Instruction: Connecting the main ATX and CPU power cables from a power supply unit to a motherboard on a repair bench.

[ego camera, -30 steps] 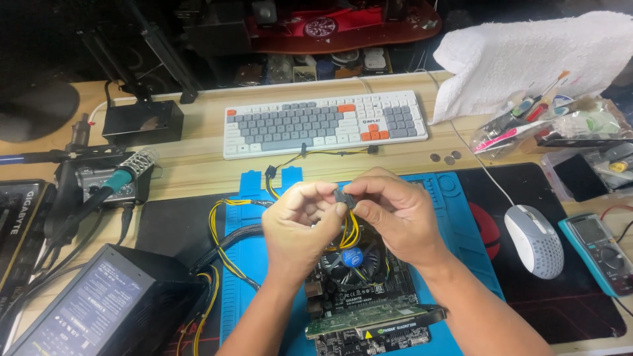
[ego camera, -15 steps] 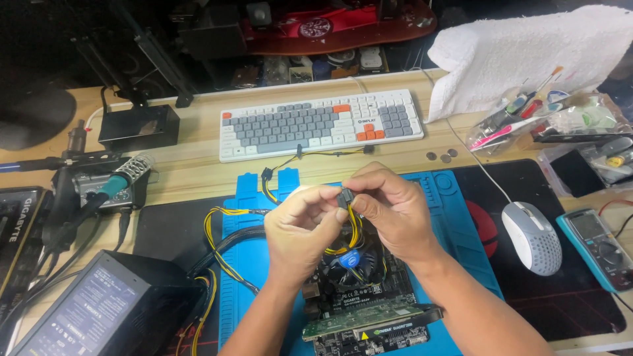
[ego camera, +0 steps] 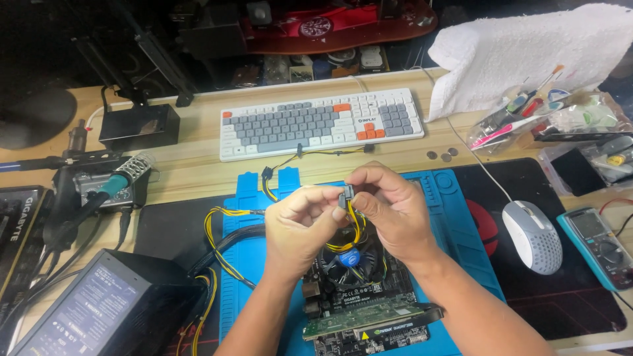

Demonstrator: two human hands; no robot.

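My left hand (ego camera: 300,221) and my right hand (ego camera: 389,207) meet above a black motherboard (ego camera: 359,300) that lies on a blue work mat (ego camera: 455,217). Between the fingertips of both hands is a small black power connector (ego camera: 345,195) with yellow and black wires (ego camera: 356,227) hanging from it. The wires run left to a black power supply unit (ego camera: 99,310). Under the hands sits a round cooler fan (ego camera: 348,260); a green card (ego camera: 369,320) stands in the board's near edge.
A white, grey and orange keyboard (ego camera: 320,122) lies behind the mat. A white mouse (ego camera: 533,236) and a multimeter (ego camera: 600,245) lie to the right, a soldering iron stand (ego camera: 105,181) to the left. A white towel (ego camera: 527,53) and a tool bag (ego camera: 527,115) sit far right.
Both hands stay together on the connector; they have shifted slightly up and the fingers have turned the plug a little. The wires moved with them.
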